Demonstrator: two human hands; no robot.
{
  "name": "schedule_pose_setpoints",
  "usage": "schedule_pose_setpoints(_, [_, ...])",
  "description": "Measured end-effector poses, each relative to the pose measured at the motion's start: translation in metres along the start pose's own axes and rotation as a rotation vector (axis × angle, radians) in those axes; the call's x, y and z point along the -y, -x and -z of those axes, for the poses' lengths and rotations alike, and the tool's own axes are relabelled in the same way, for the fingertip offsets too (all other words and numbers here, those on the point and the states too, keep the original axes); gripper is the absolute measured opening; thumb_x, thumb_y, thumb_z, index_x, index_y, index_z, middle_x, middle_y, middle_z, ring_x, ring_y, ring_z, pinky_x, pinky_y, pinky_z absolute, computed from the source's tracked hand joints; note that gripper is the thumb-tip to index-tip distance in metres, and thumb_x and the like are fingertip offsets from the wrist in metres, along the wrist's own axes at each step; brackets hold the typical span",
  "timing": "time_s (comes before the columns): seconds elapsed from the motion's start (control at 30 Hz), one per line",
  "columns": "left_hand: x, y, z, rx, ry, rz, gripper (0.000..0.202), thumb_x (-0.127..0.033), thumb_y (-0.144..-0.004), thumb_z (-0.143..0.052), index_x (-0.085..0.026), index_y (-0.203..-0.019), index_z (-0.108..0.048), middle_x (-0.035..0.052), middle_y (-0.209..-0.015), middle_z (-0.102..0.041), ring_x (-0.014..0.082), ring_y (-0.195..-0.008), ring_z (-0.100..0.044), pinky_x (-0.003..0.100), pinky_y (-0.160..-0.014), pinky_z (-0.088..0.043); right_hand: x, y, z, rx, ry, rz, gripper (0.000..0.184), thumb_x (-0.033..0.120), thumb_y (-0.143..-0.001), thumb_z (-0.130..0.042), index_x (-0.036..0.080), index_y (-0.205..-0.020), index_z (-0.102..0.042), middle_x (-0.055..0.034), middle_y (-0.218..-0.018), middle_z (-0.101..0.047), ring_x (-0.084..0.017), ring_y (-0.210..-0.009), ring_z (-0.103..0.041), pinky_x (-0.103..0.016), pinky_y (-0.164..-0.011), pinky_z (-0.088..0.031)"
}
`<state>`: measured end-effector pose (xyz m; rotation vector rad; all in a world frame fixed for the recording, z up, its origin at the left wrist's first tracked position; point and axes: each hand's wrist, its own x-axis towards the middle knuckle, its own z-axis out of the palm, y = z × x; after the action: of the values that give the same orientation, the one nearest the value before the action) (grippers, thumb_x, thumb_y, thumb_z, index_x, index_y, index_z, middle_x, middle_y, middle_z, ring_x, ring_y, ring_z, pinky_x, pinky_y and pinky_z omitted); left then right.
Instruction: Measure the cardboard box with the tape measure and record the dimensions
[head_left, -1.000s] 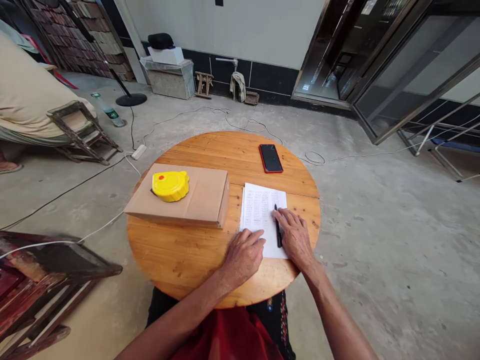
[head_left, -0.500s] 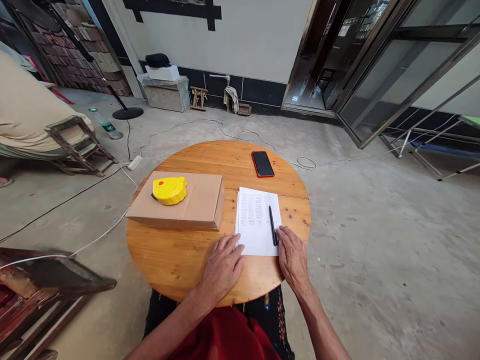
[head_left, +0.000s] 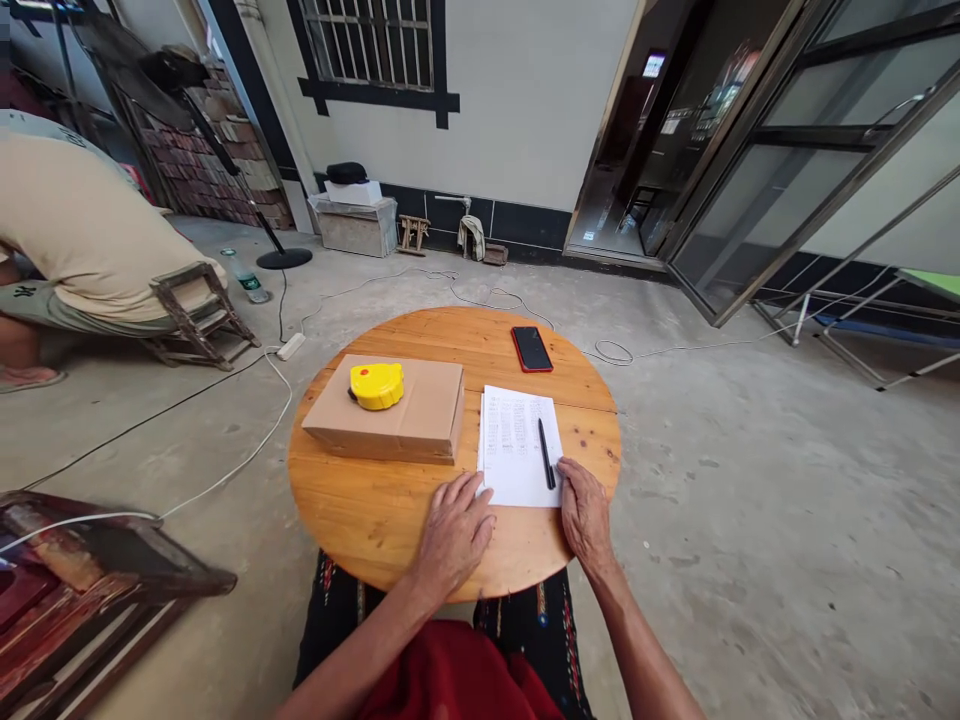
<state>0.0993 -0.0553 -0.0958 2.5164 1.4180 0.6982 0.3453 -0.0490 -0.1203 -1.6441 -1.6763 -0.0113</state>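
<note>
My left hand (head_left: 454, 532) lies flat on the round wooden table (head_left: 375, 520), its fingertips at the lower left corner of a small stack of white paper (head_left: 517, 480). Beside the lower right corner rests my right hand (head_left: 585, 510), fingers lying down with nothing in them. Columns of small handwriting cover the upper part of the top sheet. A black pen (head_left: 546, 453) lies on the sheet, just left of my right fingertips. Left of the paper is a closed cardboard box (head_left: 397, 435) with a yellow tape measure (head_left: 377, 386) on top.
A phone with a red edge (head_left: 532, 349) lies at the table's far side. On the left a person (head_left: 97, 230) sits bent over on a small wooden chair (head_left: 202, 315). A plastic bottle (head_left: 246, 278), a power strip (head_left: 291, 346) and cables are on the floor. A dark wooden chair (head_left: 112, 590) stands at lower left.
The view has tilted up and turned slightly left, showing more of the window and the seated person. My hands, the pen, paper and box keep their places on the table.
</note>
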Motion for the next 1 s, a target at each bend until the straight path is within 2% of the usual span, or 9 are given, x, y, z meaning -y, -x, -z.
schedule_pose_setpoints(0.23, [-0.001,0.001,0.0007,-0.019,-0.004,-0.004,0.032,-0.026,-0.091,-0.053,-0.021,-0.121,-0.062,0.0081,-0.139,-0.057,0.0277,-0.13,-0.046,0.048,-0.108,-0.037,-0.0014,0.0006,-0.0034,0.015,0.021,0.032,0.036,0.017,-0.091,-0.038,0.015,-0.107,-0.07,-0.0143,-0.115,-0.072,-0.027,-0.112,-0.064,-0.049,-0.1,-0.047])
schedule_pose_setpoints(0.4, [-0.0016,0.0037,0.0011,-0.052,-0.022,0.026,0.033,-0.024,-0.091,-0.052,-0.016,-0.122,-0.06,0.0113,-0.135,-0.058,0.026,-0.124,-0.051,0.043,-0.106,-0.039,0.0001,0.0003,-0.0039,0.021,0.041,0.047,0.036,0.018,-0.09,-0.04,0.016,-0.109,-0.07,-0.014,-0.116,-0.072,-0.026,-0.113,-0.064,-0.047,-0.1,-0.046])
schedule_pose_setpoints(0.57, [-0.0019,0.0061,-0.0007,-0.058,-0.047,0.0,0.048,-0.027,-0.091,-0.052,-0.017,-0.137,-0.048,0.0136,-0.149,-0.044,0.0287,-0.133,-0.043,0.046,-0.108,-0.037,0.0051,0.0006,0.0006,0.051,0.038,0.109,0.038,0.016,-0.089,-0.039,0.016,-0.109,-0.071,-0.0117,-0.113,-0.074,-0.024,-0.109,-0.066,-0.044,-0.098,-0.048])
schedule_pose_setpoints(0.77, [-0.0036,0.0072,-0.0037,-0.053,-0.08,-0.049,0.041,-0.032,-0.092,-0.052,-0.02,-0.131,-0.056,0.0113,-0.144,-0.051,0.0286,-0.134,-0.043,0.048,-0.11,-0.034,0.0081,-0.0003,0.0041,0.054,0.035,0.161,0.038,0.014,-0.087,-0.04,0.018,-0.107,-0.073,-0.0103,-0.107,-0.076,-0.023,-0.102,-0.069,-0.041,-0.093,-0.052])
schedule_pose_setpoints(1.0, [-0.0039,0.0073,-0.0049,-0.061,-0.125,-0.043,0.04,-0.033,-0.091,-0.053,-0.019,-0.129,-0.057,0.0128,-0.142,-0.052,0.0284,-0.132,-0.045,0.047,-0.111,-0.034,0.007,0.0023,0.0018,0.038,0.047,0.124,0.038,0.017,-0.089,-0.039,0.018,-0.106,-0.073,-0.0104,-0.108,-0.076,-0.025,-0.102,-0.069,-0.043,-0.092,-0.052])
